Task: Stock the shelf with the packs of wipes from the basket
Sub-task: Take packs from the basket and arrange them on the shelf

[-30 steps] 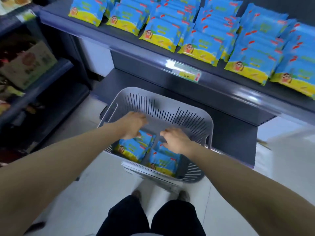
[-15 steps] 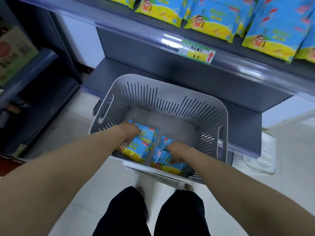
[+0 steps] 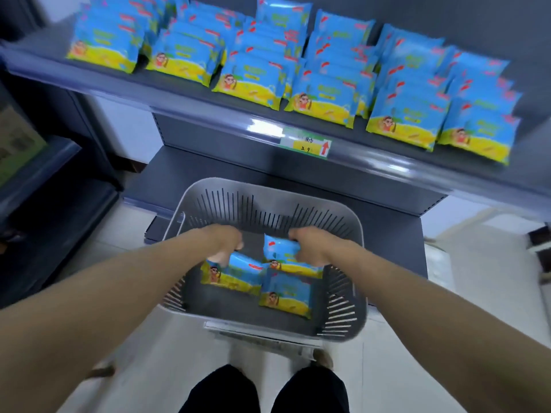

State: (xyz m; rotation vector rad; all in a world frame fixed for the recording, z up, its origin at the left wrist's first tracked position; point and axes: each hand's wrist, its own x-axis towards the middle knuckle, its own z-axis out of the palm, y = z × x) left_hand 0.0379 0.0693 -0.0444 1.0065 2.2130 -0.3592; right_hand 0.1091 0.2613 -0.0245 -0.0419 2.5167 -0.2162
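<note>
A grey slotted basket (image 3: 268, 198) stands on the floor before the shelf. My left hand (image 3: 223, 241) grips a blue-and-yellow pack of wipes (image 3: 235, 274) and holds it above the basket's left half. My right hand (image 3: 310, 245) grips a second pack (image 3: 280, 251), lifted over the right half. One more pack (image 3: 286, 296) lies flat on the basket floor below them. Rows of the same packs (image 3: 322, 96) lie overlapping on the grey shelf (image 3: 190, 90) above.
A price tag (image 3: 307, 143) with a red arrow sits on the shelf's front rail. A lower dark shelf (image 3: 190, 177) runs behind the basket. Another shelving unit (image 3: 44, 180) stands at the left. My legs (image 3: 262, 389) are just behind the basket on the light floor.
Both hands have closed on packs and lifted them off the basket floor. The view has tilted up, bringing the stocked shelf back into sight.
</note>
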